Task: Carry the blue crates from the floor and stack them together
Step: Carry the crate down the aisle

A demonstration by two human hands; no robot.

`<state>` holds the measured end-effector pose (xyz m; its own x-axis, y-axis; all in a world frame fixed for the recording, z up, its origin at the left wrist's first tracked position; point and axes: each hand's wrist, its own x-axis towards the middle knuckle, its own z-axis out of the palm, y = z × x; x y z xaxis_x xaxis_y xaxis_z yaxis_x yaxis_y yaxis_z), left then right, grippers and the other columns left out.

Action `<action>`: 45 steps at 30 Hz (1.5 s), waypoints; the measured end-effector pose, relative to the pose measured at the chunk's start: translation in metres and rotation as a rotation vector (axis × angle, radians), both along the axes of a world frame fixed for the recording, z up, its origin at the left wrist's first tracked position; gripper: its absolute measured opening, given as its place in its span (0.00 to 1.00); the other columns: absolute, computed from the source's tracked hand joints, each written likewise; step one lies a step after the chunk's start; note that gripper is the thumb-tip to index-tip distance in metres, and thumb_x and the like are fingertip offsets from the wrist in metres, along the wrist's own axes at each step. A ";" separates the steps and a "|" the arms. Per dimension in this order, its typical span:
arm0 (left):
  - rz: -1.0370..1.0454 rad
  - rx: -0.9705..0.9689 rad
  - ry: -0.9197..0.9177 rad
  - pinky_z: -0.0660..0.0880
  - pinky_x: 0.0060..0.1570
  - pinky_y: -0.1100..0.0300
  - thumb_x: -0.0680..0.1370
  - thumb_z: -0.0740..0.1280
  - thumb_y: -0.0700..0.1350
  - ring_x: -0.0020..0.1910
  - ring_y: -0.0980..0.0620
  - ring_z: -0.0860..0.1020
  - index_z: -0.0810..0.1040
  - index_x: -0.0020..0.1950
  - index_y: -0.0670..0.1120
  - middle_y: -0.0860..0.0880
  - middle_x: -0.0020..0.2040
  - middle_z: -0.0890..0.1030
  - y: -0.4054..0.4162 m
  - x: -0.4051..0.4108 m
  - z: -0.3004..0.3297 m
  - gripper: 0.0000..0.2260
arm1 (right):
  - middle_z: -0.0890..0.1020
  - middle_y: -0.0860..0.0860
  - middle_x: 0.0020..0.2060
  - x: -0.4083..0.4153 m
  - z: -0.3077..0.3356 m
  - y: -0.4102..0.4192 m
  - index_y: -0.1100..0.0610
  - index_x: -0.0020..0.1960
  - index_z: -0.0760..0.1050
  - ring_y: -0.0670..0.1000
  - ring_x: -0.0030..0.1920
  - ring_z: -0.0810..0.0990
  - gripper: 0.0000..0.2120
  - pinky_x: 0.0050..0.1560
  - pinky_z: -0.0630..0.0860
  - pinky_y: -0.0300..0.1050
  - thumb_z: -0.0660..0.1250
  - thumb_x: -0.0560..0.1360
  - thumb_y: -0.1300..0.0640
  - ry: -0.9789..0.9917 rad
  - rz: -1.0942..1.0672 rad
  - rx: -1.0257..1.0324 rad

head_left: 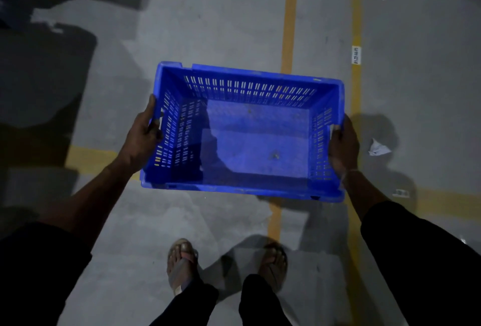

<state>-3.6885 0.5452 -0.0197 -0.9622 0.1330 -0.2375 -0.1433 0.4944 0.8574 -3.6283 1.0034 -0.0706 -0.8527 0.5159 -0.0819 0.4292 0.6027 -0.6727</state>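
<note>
One empty blue plastic crate (256, 143) with slotted walls hangs in the air in front of me, above the grey floor. My left hand (144, 134) grips its left end wall, with fingers hooked into the handle slot. My right hand (342, 146) grips the right end wall the same way. The crate's open top faces me and a bit of debris lies on its bottom. No other crate is in view.
The grey concrete floor (208, 26) has yellow painted lines (289, 21) running away from me and across. A crumpled white paper (378, 148) lies at the right, a white label (356, 55) sits on one line. Dark shapes fill the upper left. My sandalled feet (182, 263) stand below.
</note>
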 end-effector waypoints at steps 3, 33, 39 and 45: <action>0.030 -0.032 0.043 0.81 0.39 0.66 0.86 0.54 0.36 0.40 0.60 0.83 0.58 0.77 0.71 0.58 0.49 0.81 -0.010 0.001 -0.015 0.30 | 0.78 0.57 0.66 0.000 -0.005 -0.003 0.56 0.75 0.69 0.56 0.62 0.78 0.21 0.58 0.70 0.43 0.54 0.83 0.53 0.030 -0.021 0.025; -0.057 -0.374 0.170 0.78 0.55 0.38 0.86 0.57 0.43 0.56 0.35 0.78 0.43 0.84 0.55 0.36 0.68 0.67 -0.028 -0.031 -0.055 0.32 | 0.82 0.66 0.43 -0.017 -0.007 -0.014 0.50 0.83 0.44 0.66 0.40 0.80 0.31 0.39 0.67 0.49 0.55 0.85 0.53 -0.204 -0.004 0.162; -0.114 -0.529 0.297 0.75 0.58 0.34 0.85 0.56 0.55 0.64 0.29 0.72 0.46 0.84 0.46 0.33 0.76 0.62 -0.027 -0.033 -0.061 0.32 | 0.76 0.69 0.58 -0.017 -0.015 -0.010 0.53 0.83 0.44 0.70 0.52 0.78 0.34 0.49 0.73 0.60 0.57 0.83 0.53 -0.222 0.059 0.218; -0.302 -0.693 0.273 0.77 0.55 0.37 0.83 0.55 0.63 0.76 0.32 0.61 0.44 0.83 0.39 0.36 0.83 0.43 -0.032 0.010 -0.047 0.40 | 0.65 0.68 0.72 0.039 0.005 -0.053 0.63 0.82 0.47 0.70 0.62 0.71 0.43 0.55 0.74 0.64 0.65 0.78 0.47 -0.287 0.129 0.457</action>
